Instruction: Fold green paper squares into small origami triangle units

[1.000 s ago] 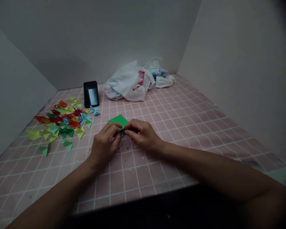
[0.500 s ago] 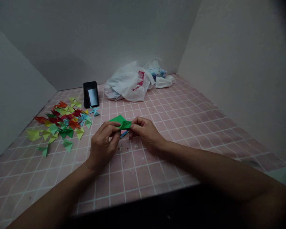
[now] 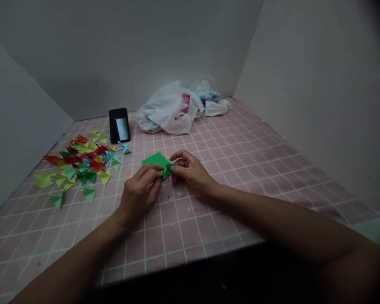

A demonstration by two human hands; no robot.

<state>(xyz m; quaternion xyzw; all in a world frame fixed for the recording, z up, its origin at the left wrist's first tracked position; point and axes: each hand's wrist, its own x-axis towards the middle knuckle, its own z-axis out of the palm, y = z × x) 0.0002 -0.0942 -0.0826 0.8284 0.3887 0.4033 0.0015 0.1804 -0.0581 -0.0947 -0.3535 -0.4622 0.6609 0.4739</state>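
Note:
Both my hands meet over the middle of the pink gridded mat (image 3: 228,169). My left hand (image 3: 141,192) and my right hand (image 3: 190,171) each pinch a small folded green paper piece (image 3: 168,169) between fingertips. A sliver of blue paper shows just under it. Right behind the hands a flat green paper square (image 3: 155,159) lies on the mat. How the small piece is folded is hidden by my fingers.
A heap of folded paper shapes (image 3: 82,162) in red, yellow, green and blue lies at the left. A black phone (image 3: 119,125) stands upright behind it. White plastic bags (image 3: 174,109) sit at the back. Grey walls enclose the mat on three sides.
My hands drew slightly apart with the green piece, exposing a blue strip beneath, then came closer together again. The view shifted a little left.

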